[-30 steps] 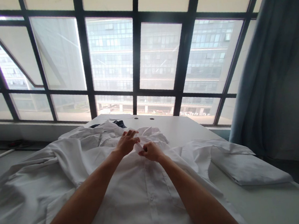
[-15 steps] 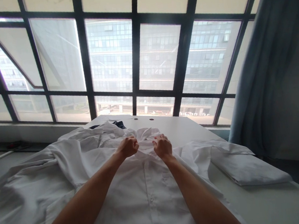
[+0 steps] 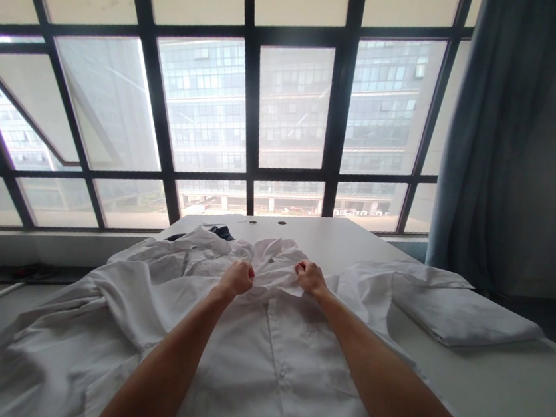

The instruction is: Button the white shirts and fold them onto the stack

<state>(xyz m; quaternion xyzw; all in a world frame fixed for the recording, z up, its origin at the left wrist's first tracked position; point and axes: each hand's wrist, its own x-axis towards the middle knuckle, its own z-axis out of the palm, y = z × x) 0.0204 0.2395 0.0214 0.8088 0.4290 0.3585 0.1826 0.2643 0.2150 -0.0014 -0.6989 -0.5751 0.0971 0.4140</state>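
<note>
A white button-up shirt (image 3: 246, 373) lies front side up on the table, its button strip running down the middle and its collar end away from me. My left hand (image 3: 238, 277) is closed on the cloth at the left of the collar. At the collar's right side, my right hand (image 3: 310, 276) pinches the fabric, with the thumb and fingers together. Between the two hands the collar cloth is stretched and slightly wrinkled. Both forearms reach over the shirt and cover parts of it.
More crumpled white clothing (image 3: 131, 285) is heaped on the left and behind the collar, with a dark item (image 3: 222, 233) beyond. A folded white garment (image 3: 471, 314) rests on the white table (image 3: 346, 237) at the right. Windows stand behind; a grey-blue curtain (image 3: 491, 144) hangs at the right.
My hands have moved slightly apart and a little closer to me, pulling the collar cloth flatter between them. The upper button strip shows more now.
</note>
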